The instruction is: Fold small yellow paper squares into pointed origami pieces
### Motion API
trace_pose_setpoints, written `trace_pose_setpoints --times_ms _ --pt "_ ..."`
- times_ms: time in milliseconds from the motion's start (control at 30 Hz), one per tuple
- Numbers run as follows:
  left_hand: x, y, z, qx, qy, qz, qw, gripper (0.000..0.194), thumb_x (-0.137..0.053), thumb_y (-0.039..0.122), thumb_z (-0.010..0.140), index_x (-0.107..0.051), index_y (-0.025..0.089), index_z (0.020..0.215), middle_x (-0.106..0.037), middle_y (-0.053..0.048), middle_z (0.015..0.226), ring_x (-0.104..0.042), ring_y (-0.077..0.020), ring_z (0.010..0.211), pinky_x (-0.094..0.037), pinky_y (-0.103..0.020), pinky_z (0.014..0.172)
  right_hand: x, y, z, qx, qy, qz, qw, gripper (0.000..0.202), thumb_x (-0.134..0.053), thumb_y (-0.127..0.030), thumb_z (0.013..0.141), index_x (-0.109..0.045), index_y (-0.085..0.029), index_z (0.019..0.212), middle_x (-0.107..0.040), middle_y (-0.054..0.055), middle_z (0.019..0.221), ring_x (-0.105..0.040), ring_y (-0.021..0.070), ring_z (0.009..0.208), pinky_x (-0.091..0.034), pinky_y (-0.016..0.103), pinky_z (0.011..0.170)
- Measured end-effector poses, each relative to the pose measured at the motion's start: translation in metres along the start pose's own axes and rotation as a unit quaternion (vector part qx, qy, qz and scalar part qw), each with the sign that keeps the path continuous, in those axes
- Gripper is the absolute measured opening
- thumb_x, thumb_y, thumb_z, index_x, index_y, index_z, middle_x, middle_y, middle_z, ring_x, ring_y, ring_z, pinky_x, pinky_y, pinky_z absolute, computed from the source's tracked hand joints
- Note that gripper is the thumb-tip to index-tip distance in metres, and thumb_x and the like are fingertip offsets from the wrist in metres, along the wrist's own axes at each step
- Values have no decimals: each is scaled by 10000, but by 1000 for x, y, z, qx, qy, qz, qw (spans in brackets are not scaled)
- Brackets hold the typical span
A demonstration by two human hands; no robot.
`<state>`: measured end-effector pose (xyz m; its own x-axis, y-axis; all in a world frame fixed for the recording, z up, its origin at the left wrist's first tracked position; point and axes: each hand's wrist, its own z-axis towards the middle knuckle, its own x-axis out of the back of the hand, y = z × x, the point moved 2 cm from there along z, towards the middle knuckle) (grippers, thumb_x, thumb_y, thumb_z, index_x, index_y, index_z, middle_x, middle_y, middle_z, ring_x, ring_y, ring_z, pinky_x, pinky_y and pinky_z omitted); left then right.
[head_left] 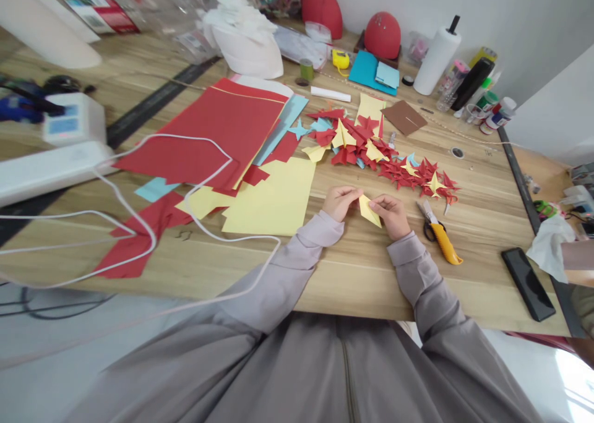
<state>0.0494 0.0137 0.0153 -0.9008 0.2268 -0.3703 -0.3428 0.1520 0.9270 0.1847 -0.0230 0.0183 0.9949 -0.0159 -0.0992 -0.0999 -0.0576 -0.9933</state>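
Between my hands is a small piece of folded yellow paper (370, 211), held just above the wooden table. My left hand (342, 201) pinches its upper left edge with closed fingers. The thumb and fingers of my right hand (390, 214) grip its right side. Beyond my hands lies a long pile of folded paper stars (408, 170), mostly red with some yellow and blue ones. Right of my right hand rest an orange-handled utility knife (443, 240) and dark-handled scissors (429, 228), partly covered by the knife.
Red sheets (204, 129) and yellow paper (278, 194) lie to the left, with a white cable (197, 216) looping across. A black phone (528, 284) is near the right edge. Bottles (499, 115) and a yellow tape measure (340, 59) stand at the back. Another person's arm (578, 256) shows at far right.
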Motion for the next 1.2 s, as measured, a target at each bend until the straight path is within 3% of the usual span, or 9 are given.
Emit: trace_pose_setpoints --times_ms 200,367,500,667,1200 --pt "-1 -1 0 -35 -34 78 996 249 -739 332 550 -670 121 664 -602 -2 564 -520 -103 529 -422 -234 532 -1 -1 0 2 10 2 1000 247 -746 -367 559 -602 -182 637 -615 -23 588 -513 98 521 -404 240 528" --pt "-1 -2 -1 -43 -36 121 991 252 -705 356 592 -673 118 670 -622 -14 583 -526 -114 549 -419 -244 555 -1 0 0 -17 -7 0 1000 252 -725 -384 584 -602 -172 643 -602 -21 578 -491 91 502 -380 229 499" --pt "-1 -2 -1 -32 -21 128 991 256 -693 372 600 -661 123 648 -583 8 545 -494 -103 523 -386 -234 526 0 1 1 -10 -18 -3 1000 248 -699 -399 615 -609 -172 650 -589 -25 562 -476 88 495 -377 230 502" --pt "1 1 -2 -27 19 157 987 345 -650 420 640 -562 138 463 -428 43 422 -397 -76 442 -285 -219 443 0 0 0 -3 -23 -20 1000 265 -696 -426 609 -621 -177 659 -588 -21 570 -476 94 510 -376 232 506" --pt "4 -8 1 5 47 45 998 417 -639 527 630 -549 140 505 -512 5 468 -501 -110 483 -375 -235 468 -4 0 -1 -18 -19 -37 999 289 -710 -432 599 -589 -173 644 -548 -40 503 -413 68 421 -292 205 409"
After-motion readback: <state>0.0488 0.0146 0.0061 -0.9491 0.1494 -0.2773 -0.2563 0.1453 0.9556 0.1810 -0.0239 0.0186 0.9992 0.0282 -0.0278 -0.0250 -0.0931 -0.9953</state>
